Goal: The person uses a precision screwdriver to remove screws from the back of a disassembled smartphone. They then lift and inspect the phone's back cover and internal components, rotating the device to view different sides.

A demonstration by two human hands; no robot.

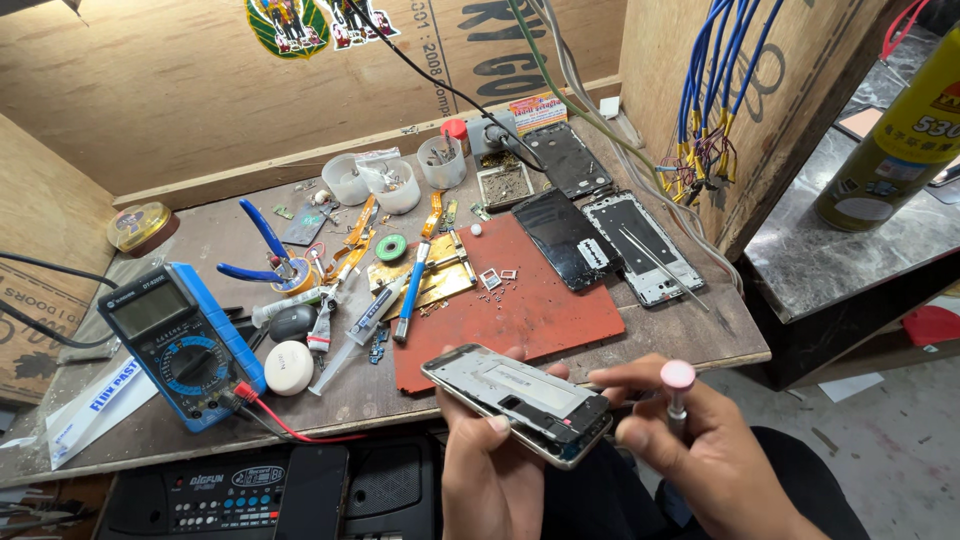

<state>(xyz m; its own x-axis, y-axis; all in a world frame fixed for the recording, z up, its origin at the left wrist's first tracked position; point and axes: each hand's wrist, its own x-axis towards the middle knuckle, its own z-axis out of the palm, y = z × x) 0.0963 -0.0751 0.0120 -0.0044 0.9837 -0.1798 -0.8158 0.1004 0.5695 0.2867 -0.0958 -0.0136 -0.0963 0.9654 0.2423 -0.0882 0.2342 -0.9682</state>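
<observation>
My left hand (490, 470) holds an opened phone body (515, 400) with its back cover off, tilted over the near edge of the bench. My right hand (705, 455) grips a small screwdriver with a pink cap (677, 385); its tip points toward the right end of the phone. Both hands are below the red work mat (520, 310), which carries several tiny screws and small metal parts.
On the bench lie a blue multimeter (180, 345), blue pliers (265, 250), syringes, a dark phone screen (565, 238) and a white phone frame with tweezers (645, 248). Small plastic cups (395, 180) stand at the back. Blue wires (705, 110) hang at the right, near a yellow-green spray can (905, 130).
</observation>
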